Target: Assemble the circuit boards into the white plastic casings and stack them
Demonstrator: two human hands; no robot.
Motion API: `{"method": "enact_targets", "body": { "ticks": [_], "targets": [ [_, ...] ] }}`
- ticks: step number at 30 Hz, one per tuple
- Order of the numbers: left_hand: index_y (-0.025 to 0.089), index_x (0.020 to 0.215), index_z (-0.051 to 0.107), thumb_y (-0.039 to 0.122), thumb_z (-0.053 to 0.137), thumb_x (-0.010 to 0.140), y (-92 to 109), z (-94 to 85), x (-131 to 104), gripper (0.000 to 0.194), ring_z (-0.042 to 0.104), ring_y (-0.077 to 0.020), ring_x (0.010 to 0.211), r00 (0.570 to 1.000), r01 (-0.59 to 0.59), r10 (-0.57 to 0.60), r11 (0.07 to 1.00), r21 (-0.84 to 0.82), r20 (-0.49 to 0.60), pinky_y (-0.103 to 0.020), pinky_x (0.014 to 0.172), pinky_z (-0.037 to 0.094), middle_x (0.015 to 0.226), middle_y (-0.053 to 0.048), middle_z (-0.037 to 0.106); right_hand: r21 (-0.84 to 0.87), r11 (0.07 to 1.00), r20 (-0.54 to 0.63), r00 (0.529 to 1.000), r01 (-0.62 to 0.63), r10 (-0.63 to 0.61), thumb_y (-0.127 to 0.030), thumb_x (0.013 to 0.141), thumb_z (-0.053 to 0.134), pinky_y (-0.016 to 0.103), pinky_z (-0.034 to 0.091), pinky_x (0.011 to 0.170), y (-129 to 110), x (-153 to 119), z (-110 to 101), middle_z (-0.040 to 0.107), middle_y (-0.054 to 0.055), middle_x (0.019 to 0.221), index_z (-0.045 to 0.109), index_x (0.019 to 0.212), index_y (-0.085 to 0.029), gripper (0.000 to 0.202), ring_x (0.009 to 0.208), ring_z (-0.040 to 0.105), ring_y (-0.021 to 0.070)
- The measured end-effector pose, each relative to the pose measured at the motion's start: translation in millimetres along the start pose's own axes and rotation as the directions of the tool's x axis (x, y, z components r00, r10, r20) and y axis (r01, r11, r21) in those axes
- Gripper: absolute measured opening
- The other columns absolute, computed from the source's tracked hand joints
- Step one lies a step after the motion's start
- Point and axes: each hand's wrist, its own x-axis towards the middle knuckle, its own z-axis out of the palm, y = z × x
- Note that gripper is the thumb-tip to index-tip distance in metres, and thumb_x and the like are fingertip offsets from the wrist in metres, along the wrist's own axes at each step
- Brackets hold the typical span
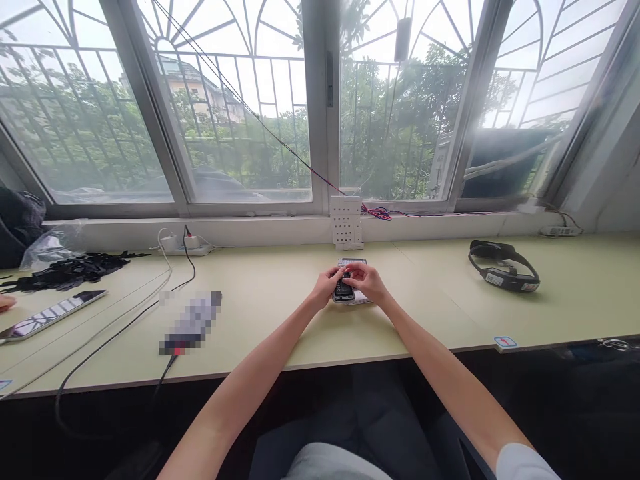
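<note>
A small black phone-like device (343,291) with a silvery edge and pale markings lies at the middle of the desk, close before me. My left hand (326,288) is closed on its left side, the thumb near the top. From the right, my right hand (369,283) reaches over the device with its fingers pinched; what is between those fingertips is hidden. Both hands' fingertips nearly meet above the device. A whitish flat item (362,297) shows under my right hand, and a printed pale piece (356,261) sticks out behind the fingers.
A white perforated block (346,223) stands against the wall. On the right lies a black head strap device (506,267). To the left are a blurred-out device (193,323), cables, a tablet (53,316), black strips (75,270) and another person's hand (7,303).
</note>
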Motion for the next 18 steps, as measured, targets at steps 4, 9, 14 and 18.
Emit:
{"method": "enact_targets", "body": {
  "ticks": [4, 9, 14, 18],
  "targets": [
    [0.015, 0.093, 0.074, 0.057, 0.085, 0.059, 0.0, 0.2, -0.3, 0.055, 0.064, -0.0154, 0.076, 1.000, -0.024, 0.024, 1.000, -0.015, 0.010, -0.027, 0.068, 0.050, 0.086, -0.006, 0.071, 0.044, 0.999, 0.020, 1.000, -0.006, 0.005, -0.040, 0.069, 0.081, 0.035, 0.055, 0.082, -1.2, -0.4, 0.5, 0.071, 0.007, 0.095, 0.067, 0.104, -0.018, 0.043, 0.084, 0.066, 0.0186],
    [0.016, 0.096, 0.073, 0.053, 0.085, 0.059, 0.2, 0.4, 0.9, 0.054, 0.063, -0.0151, 0.073, 0.999, -0.034, 0.033, 0.999, -0.039, -0.025, -0.027, 0.066, 0.051, 0.085, -0.005, 0.071, -0.116, 0.993, -0.026, 1.000, 0.015, -0.018, -0.041, 0.072, 0.079, 0.034, 0.054, 0.079, -6.0, -1.5, 0.6, 0.070, 0.008, 0.102, 0.068, 0.106, -0.019, 0.042, 0.080, 0.063, 0.0168],
    [0.017, 0.098, 0.070, 0.054, 0.083, 0.062, 2.5, 0.9, 3.0, 0.053, 0.062, -0.0147, 0.068, 0.994, -0.037, 0.030, 0.997, -0.067, -0.105, -0.029, 0.064, 0.052, 0.082, -0.004, 0.069, -0.245, 0.969, -0.086, 0.996, -0.019, -0.002, -0.046, 0.076, 0.074, 0.033, 0.053, 0.072, -8.5, -1.8, 1.0, 0.065, 0.007, 0.100, 0.066, 0.108, -0.018, 0.044, 0.072, 0.058, 0.0145],
    [0.017, 0.096, 0.069, 0.055, 0.081, 0.064, 3.2, 0.9, 4.9, 0.051, 0.060, -0.0142, 0.070, 0.983, -0.125, 0.119, 0.991, -0.038, -0.143, -0.028, 0.064, 0.052, 0.082, -0.003, 0.068, -0.225, 0.968, -0.088, 0.991, -0.115, 0.097, -0.049, 0.079, 0.069, 0.029, 0.051, 0.061, -7.4, -1.7, 2.0, 0.060, 0.003, 0.090, 0.057, 0.115, -0.018, 0.048, 0.063, 0.056, 0.0121]
  ]
}}
